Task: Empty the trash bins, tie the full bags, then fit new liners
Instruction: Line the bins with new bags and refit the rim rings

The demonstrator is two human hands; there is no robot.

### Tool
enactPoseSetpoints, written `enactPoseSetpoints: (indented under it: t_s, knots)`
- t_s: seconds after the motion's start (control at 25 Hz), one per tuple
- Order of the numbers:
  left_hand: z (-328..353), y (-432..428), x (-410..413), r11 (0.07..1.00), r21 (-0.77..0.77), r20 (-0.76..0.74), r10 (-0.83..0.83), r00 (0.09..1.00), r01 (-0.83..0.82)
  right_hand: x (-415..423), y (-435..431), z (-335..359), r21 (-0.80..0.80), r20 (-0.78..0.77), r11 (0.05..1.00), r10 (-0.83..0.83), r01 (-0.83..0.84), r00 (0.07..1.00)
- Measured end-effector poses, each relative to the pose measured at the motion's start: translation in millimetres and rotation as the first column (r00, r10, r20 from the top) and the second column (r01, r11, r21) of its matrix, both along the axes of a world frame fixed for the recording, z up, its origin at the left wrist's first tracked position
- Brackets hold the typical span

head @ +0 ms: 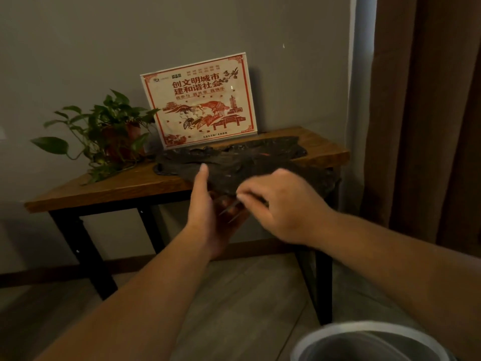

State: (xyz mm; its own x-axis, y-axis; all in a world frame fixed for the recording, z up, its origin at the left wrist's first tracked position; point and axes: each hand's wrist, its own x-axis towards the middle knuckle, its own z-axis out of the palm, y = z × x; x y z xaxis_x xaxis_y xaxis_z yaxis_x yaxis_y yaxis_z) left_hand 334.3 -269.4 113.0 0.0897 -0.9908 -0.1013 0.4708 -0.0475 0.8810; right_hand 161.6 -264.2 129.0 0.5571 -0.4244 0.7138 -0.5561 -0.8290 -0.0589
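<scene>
hands (205, 204) (282, 205): 2; black bag (234, 164): 1; bin (364, 334): 1; table (117, 190): 1; potted plant (109, 126): 1; sign (200, 100): 1

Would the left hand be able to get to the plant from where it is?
Probably yes. The plant stands on the table left of the left hand, with only bare tabletop between. That hand holds the bag, though.

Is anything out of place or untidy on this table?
Yes: a crumpled dark plastic bag sprawls over the brown wooden table, hanging past its front edge where the left hand and right hand handle it.
</scene>
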Motion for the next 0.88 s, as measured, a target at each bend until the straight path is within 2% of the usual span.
enactPoseSetpoints:
  t_s: [0.08, 0.12, 0.16, 0.2, 0.24, 0.28, 0.32, 0.36, 0.4, 0.44, 0.52, 0.72, 0.76, 0.88]
  knots:
    - [-5, 14, 1, 0.997, 0.047, 0.044, -0.056, 0.997, 0.054, 4, 21, -25, 0.128, -0.062, 0.982, 0.15, -0.142, 0.987]
    - [-9, 22, -1, 0.996, 0.083, 0.083, -0.042, 0.996, 0.035, -2, 24, -31, 0.185, 0.017, 0.963, 0.195, -0.195, 0.981]
    - [-14, 31, -2, 0.995, 0.097, 0.074, -0.022, 0.997, 0.015, -12, 17, -34, 0.21, 0.158, 0.963, 0.138, -0.169, 0.978]
    - [-21, 38, -1, 0.996, 0.086, 0.026, -0.003, 1.0, 0.001, -24, 3, -34, 0.237, 0.295, 0.97, -0.025, -0.047, 0.955]
    - [-28, 45, 1, 0.998, 0.062, -0.025, 0.01, 1.0, -0.008, -36, -16, -33, 0.334, 0.356, 0.932, -0.259, 0.137, 0.898]
    - [-36, 51, 4, 0.999, 0.046, -0.066, 0.016, 0.998, -0.013, -43, -32, -34, 0.54, 0.302, 0.799, -0.477, 0.264, 0.825]
    - [-42, 59, 6, 0.999, 0.051, -0.107, 0.021, 0.994, -0.016, -46, -46, -44, 0.772, 0.217, 0.59, -0.594, 0.236, 0.774]
    - [-50, 65, 8, 0.997, 0.067, -0.137, 0.034, 0.99, -0.025, -42, -55, -59, 0.921, 0.239, 0.389, -0.593, 0.014, 0.769]
    - [-59, 70, 11, 0.995, 0.087, -0.16, 0.05, 0.986, -0.037, -35, -59, -74, 0.94, 0.341, 0.226, -0.571, -0.256, 0.747]
    - [-68, 76, 15, 0.993, 0.103, -0.17, 0.073, 0.983, -0.056, -27, -58, -87, 0.882, 0.448, 0.149, -0.558, -0.447, 0.698]
    - [-86, 86, 25, 0.984, 0.157, -0.17, 0.11, 0.979, -0.083, -14, -56, -108, 0.803, 0.552, 0.106, -0.505, -0.587, 0.663]
    - [-121, 123, 45, 0.963, 0.252, -0.145, 0.138, 0.98, -0.098, 14, -24, -135, 0.773, 0.58, 0.005, -0.41, -0.634, 0.704]
    - [-124, 130, 49, 0.961, 0.26, -0.139, 0.129, 0.982, -0.089, 17, -15, -134, 0.774, 0.58, 0.005, -0.408, -0.634, 0.705]
    - [-136, 148, 52, 0.936, 0.332, -0.04, 0.141, 0.989, -0.12, 16, 10, -119, 0.785, 0.597, 0.122, -0.413, -0.607, 0.688]
